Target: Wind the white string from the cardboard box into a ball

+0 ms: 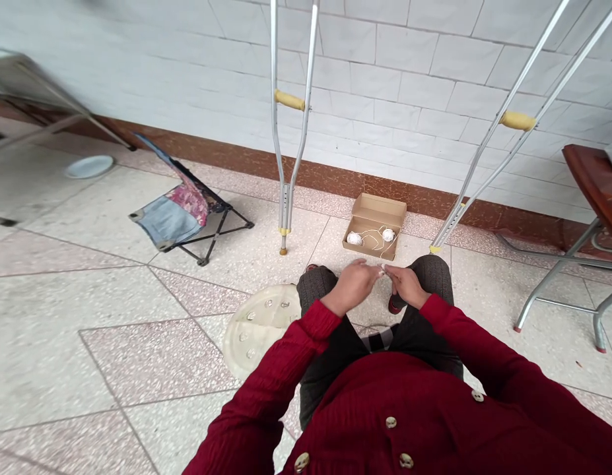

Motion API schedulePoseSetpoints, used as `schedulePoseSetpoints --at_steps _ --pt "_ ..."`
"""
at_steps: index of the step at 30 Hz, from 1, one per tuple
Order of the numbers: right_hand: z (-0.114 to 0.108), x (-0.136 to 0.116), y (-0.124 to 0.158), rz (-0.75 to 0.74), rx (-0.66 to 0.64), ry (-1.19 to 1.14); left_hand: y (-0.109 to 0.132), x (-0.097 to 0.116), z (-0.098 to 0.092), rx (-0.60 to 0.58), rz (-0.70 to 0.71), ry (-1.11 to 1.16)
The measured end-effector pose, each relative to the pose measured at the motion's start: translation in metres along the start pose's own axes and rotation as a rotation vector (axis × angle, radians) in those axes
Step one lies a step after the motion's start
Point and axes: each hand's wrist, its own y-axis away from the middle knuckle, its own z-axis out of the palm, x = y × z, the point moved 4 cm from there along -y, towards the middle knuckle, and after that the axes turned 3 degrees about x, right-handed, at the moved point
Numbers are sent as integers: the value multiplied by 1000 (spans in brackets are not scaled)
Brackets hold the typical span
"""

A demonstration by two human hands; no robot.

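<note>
I sit with my knees apart, wearing a dark red buttoned top. My left hand (354, 284) and my right hand (407, 285) meet above my knees, fingers pinched together on a small pale item (383, 270) that is too small to name. On the floor just beyond them lies an open cardboard box (375, 211) with two white round pieces (355, 238) and pale string inside. A pale round tray (253, 326) with several small pieces on it rests on the floor by my left knee.
Two metal crutches (286, 165) (488, 152) lean on the white tiled wall. A low folding stool (187, 211) stands at the left, with a white plate (89, 166) beyond it. A wooden table with metal legs (590, 185) is at the right.
</note>
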Motion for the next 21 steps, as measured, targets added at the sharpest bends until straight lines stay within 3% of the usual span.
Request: schedulePoseSetpoints --at_steps 3,6,9,12,15,17,21 --pt "9 -14 19 -4 -164 -84 -12 -27 -15 64 -117 109" --pt "8 -36 30 48 -316 -316 -14 -44 -7 50 -222 236" --pt "1 -53 28 65 -330 -507 -6 -37 15 2 -215 297" --pt "-3 -51 15 52 -245 -563 8 -17 38 -48 -199 327" --pt "-4 -31 0 38 -106 -423 21 -2 48 -78 -211 307" --pt "-3 -15 -5 33 -44 -239 27 2 43 -86 -222 280" --pt "11 -3 9 2 -158 32 27 -3 13 -31 -139 152"
